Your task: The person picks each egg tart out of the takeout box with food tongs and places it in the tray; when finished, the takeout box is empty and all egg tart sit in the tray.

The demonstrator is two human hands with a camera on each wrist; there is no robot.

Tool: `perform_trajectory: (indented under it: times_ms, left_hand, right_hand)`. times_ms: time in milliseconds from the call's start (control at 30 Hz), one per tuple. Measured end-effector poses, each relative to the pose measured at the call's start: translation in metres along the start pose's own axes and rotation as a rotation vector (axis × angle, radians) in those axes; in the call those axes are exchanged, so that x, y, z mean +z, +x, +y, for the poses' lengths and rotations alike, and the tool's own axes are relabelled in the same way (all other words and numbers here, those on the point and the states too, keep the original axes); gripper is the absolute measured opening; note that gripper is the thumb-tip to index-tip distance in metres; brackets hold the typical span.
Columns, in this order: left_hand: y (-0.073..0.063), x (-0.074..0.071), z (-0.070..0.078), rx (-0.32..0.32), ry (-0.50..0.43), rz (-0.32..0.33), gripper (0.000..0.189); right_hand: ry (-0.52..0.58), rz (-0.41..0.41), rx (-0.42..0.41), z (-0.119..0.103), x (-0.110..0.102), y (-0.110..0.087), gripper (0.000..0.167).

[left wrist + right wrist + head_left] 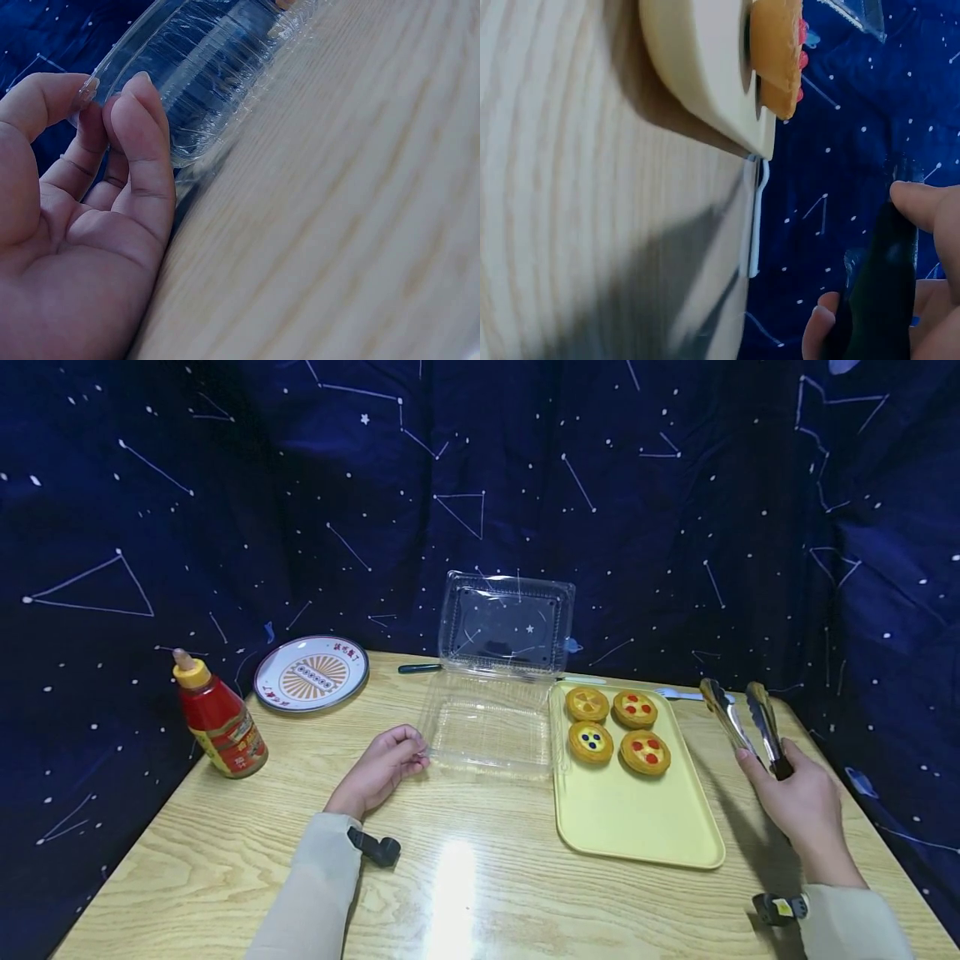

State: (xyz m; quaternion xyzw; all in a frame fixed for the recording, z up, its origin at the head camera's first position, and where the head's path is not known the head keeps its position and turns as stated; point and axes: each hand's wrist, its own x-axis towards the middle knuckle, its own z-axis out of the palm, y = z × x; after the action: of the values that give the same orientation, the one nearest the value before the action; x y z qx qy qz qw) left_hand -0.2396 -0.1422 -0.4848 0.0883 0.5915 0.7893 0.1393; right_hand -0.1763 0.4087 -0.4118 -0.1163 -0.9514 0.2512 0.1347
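My left hand (380,768) pinches the near left rim of a clear plastic clamshell box (491,731), whose lid stands raised at the back. In the left wrist view, thumb and fingertips meet on the box's edge (214,82). My right hand (802,802) holds metal tongs (765,718) by their dark handles, tips apart and pointing away, nothing between them. They are above the table, right of a yellow tray (637,827). On that tray sit several egg tarts: one with dark dots (590,742), two with red pieces (645,752), and one with orange wedges (587,703).
A red sauce bottle (225,727) with a yellow cap stands at the left edge. Behind it to the right lies a patterned white plate (312,674). A pale fork (678,694) lies behind the tray, and a dark handle (420,668) behind the box. A starry curtain hangs behind.
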Motion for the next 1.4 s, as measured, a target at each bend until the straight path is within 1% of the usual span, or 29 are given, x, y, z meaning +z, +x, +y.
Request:
perform_trajectory:
  times_ms: [100, 233, 300, 400, 533, 767, 867, 1000, 1200, 1400]
  left_hand:
    - [0.000, 0.000, -0.001, -0.001, -0.001, 0.003, 0.006]
    - [0.000, 0.001, -0.001, -0.004, -0.005, 0.008, 0.005]
    - [0.000, 0.001, 0.000, -0.003, -0.006, 0.008, 0.005]
    - [0.000, 0.001, 0.000, -0.002, -0.003, 0.005, 0.005]
    - [0.000, -0.001, 0.000, -0.005, 0.005, 0.005, 0.006]
    - [0.000, -0.001, 0.000, -0.002, 0.005, 0.002, 0.007]
    - [-0.001, 0.000, 0.001, 0.002, 0.000, -0.002, 0.007]
    - [-0.001, 0.001, 0.001, 0.002, 0.002, -0.006, 0.007]
    - [0.000, 0.001, 0.000, -0.001, 0.012, -0.001, 0.007]
    - [0.000, 0.000, -0.001, -0.006, 0.028, -0.007, 0.011]
  right_hand:
    - [0.010, -0.052, 0.027, 0.005, 0.002, 0.003, 0.079]
    - [0.014, -0.115, 0.069, 0.013, 0.004, 0.009, 0.091]
    - [0.009, -0.130, 0.091, 0.017, 0.005, 0.014, 0.094]
    - [-0.013, -0.133, 0.099, 0.021, 0.007, 0.020, 0.095]
    - [-0.061, -0.135, 0.074, 0.026, 0.011, 0.028, 0.094]
    - [-0.164, -0.175, 0.054, 0.032, 0.015, 0.036, 0.094]
    - [-0.187, -0.192, 0.048, 0.035, 0.014, 0.036, 0.087]
    - [-0.212, -0.222, 0.040, 0.039, 0.012, 0.035, 0.083]
    - [-0.234, -0.270, 0.027, 0.043, 0.011, 0.038, 0.093]
    - [-0.222, -0.328, 0.071, 0.042, 0.013, 0.037, 0.106]
